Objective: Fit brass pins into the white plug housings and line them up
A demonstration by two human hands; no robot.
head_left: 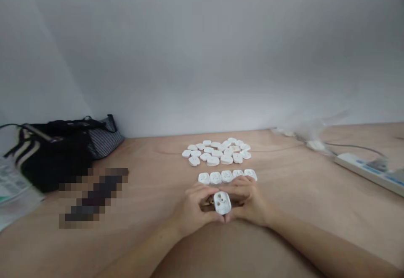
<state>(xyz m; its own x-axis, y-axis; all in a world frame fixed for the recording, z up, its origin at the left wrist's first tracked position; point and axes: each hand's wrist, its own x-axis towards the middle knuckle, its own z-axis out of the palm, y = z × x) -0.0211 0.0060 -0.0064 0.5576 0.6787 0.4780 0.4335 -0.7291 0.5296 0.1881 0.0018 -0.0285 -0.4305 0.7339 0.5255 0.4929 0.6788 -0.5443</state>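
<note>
Both hands meet low in the middle of the head view, over the wooden table (151,164). My left hand (192,210) and my right hand (249,200) hold a white plastic plug casing (222,203) between them, its holed face upward. A small brass part (210,201) shows beside it, partly hidden by my left fingers. Just past my fingers lies a row of several matching white casings (222,177). Farther back, a loose cluster of many more casings (216,151) covers part of the table.
A black bag with striped fabric (53,156) stands at the back left against the wall. In front of it is a pixelated, unreadable dark object (94,196). A white power strip (369,168) with a cable and clear plastic wrapping (312,132) lies at the right.
</note>
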